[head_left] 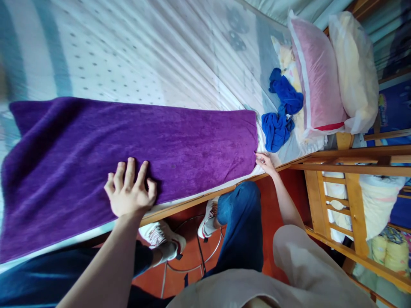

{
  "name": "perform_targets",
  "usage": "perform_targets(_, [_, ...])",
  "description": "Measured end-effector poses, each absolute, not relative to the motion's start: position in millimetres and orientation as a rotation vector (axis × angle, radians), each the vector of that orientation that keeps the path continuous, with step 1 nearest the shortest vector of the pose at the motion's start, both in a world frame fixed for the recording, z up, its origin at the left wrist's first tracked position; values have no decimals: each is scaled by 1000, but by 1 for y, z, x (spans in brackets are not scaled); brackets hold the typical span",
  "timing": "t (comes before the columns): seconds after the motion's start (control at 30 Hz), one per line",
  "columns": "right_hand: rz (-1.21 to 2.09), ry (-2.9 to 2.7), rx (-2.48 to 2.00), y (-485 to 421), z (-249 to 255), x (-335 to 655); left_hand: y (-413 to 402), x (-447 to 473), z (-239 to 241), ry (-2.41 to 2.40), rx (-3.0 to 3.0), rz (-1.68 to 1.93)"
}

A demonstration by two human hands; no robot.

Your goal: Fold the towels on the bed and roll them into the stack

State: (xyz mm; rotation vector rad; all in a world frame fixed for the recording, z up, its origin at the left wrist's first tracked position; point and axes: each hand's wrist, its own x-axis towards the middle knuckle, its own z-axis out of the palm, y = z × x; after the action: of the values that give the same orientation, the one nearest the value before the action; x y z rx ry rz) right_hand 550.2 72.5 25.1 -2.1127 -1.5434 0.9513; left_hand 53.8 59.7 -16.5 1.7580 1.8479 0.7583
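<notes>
A purple towel (192,145) is spread lengthwise along the near edge of a bed, mostly flat, with soft folds toward its left end. My left hand (130,190) lies palm down on its near part, fingers spread. At the towel's right end, my right hand (265,162) pinches the near corner between thumb and fingers. Just beyond that corner, a crumpled blue cloth (284,107) rests on the sheet, apart from my hand.
A pink pillow (319,77) and a cream pillow (353,72) lean at the bed's right end. The patterned sheet (144,51) is wrinkled. A wooden rail (192,199) edges the bed. Wooden bed frames (356,205) stand at right. My knees and shoes are below, over a red floor (189,252).
</notes>
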Motion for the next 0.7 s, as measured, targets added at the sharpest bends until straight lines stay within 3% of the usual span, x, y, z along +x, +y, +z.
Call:
perform_targets(0.43, [920,-1363,-2394,45,29,550,61,54,-14,1851,1708,747])
perform_targets(0.63, [260,-1595,-2410,45,42,495,60,53,-16,1840,1778,747])
perform_targets(0.7, [315,-1887,-2229,61,33,456,59,53,-17,1842,1805,748])
